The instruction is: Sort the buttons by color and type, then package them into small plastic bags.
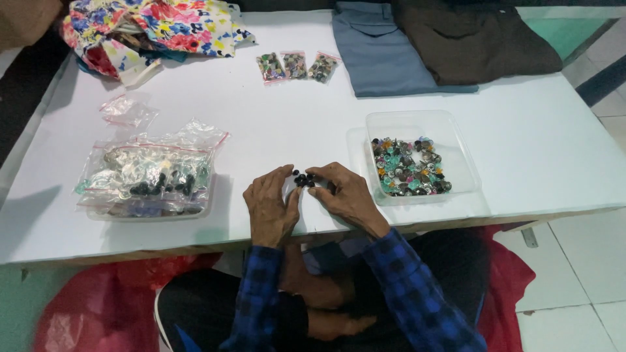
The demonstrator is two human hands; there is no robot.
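Several clear zip bags (149,175) of mixed buttons lie heaped on the left of the white table (261,124), with one small empty-looking bag (127,109) behind them and a flowered cloth (156,29) bunched at the far left corner. Nearer the middle, the left hand (270,205) rests palm down at the table's front edge, its fingers loosely curled and its thumb reaching toward a little cluster of black buttons (303,178). These buttons sit on the table between the two hands, at the fingertips. The right hand (345,193) lies just beside them, fingers bent and touching the cluster; whether it actually pinches a button I cannot tell. Three small filled packets (297,66) lie in a row at the back. To the right of the hands stands a clear plastic tray (450,140) with assorted coloured buttons (409,166) in it. Folded blue trousers (378,55) and a dark brown garment (473,39) lie at the far right.
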